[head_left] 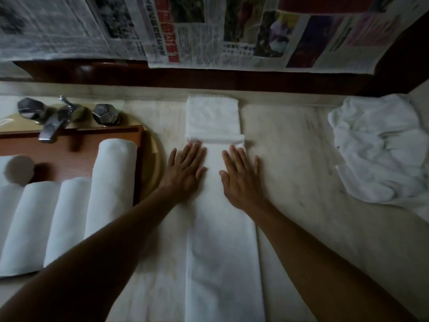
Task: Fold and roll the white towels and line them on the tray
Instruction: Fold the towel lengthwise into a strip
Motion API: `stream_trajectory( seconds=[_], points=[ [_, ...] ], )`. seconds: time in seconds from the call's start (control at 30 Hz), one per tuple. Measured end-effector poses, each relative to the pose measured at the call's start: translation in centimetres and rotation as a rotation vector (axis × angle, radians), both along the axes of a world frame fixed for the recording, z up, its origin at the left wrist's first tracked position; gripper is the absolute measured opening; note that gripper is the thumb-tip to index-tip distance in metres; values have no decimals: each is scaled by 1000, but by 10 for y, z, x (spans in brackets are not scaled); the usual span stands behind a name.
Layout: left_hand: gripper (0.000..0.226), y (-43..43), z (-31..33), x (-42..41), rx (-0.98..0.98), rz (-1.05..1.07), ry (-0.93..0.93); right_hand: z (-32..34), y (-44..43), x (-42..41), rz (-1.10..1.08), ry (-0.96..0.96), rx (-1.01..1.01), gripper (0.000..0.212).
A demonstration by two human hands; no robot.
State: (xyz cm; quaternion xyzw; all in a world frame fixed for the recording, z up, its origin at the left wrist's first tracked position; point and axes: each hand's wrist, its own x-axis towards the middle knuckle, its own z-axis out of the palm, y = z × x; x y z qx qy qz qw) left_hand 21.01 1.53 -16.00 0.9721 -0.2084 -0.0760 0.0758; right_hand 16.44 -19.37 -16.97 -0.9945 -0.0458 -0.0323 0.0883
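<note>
Far left: wooden tray (104, 131) sits across the sink (153, 166), under the faucet (50, 130). It probably sits there so finished rolls land within arm's reach. Rolled towels (111, 182) lie side by side on it, touching, long axes running away from the viewer, so the line-up is already partly done. A small grey cylinder (19, 169) stands at the tray's left; can't tell what it is. Centre: left hand (185, 173) is flat, fingers straight and slightly spread, pressing the left edge of the folded towel (222, 240), part of the palm spilling onto the counter (290, 159). The towel is a long narrow strip running from the near edge toward the back wall, with a raised ridge across it just beyond the fingertips; can't tell if that is a fold or the start of a roll. Right hand (241, 180) mirrors it, flat and splayed on the strip's right edge, gripping nothing. Likely both palms are smoothing the strip and keeping it square before rolling. Right: loose towels (380, 149) heaped crumpled, well apart, apparently the remaining stock. Above: newspaper sheets (209, 31) hang on the wall. They carry a red headline block and dense columns in what look like Chinese characters, too blurred to read. No brand or label is visible on the towels.
</note>
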Motion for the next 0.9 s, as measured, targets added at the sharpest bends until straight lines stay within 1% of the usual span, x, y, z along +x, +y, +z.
stream_trajectory(
  seconds=[0.23, 0.3, 0.37, 0.43, 0.5, 0.6, 0.67, 0.73, 0.8, 0.9],
  points=[
    [63, -8, -3, 59, -5, -6, 14, -8, -6, 57, -9, 18, 22, 60],
    [60, -15, 3, 60, 17, 55, -18, -8, -7, 65, -15, 11, 32, 57],
    [60, -26, 14, 43, -30, 166, -66, -5, -6, 63, -38, -13, 56, 54],
    [59, -34, 23, 6, -157, 262, -92, 1, -5, 42, -52, -57, 108, 52],
    [56, -36, 27, -48, -266, 284, -104, 9, -3, 3, -66, -81, 165, 52],
    [52, -32, 18, -140, -363, 206, -47, 15, 4, -76, -80, -35, 184, 56],
    [58, -25, 6, -179, -323, 114, 43, 10, 10, -122, -24, 17, 113, 56],
    [61, -12, -5, -187, -235, 66, 39, 2, 8, -147, 45, 37, 65, 55],
    [63, 1, -12, -175, -202, 108, 31, -3, 0, -148, 58, 37, 45, 54],
    [63, 21, -14, -156, -252, 239, 67, -2, -6, -142, -49, 49, 28, 54]
  ],
)
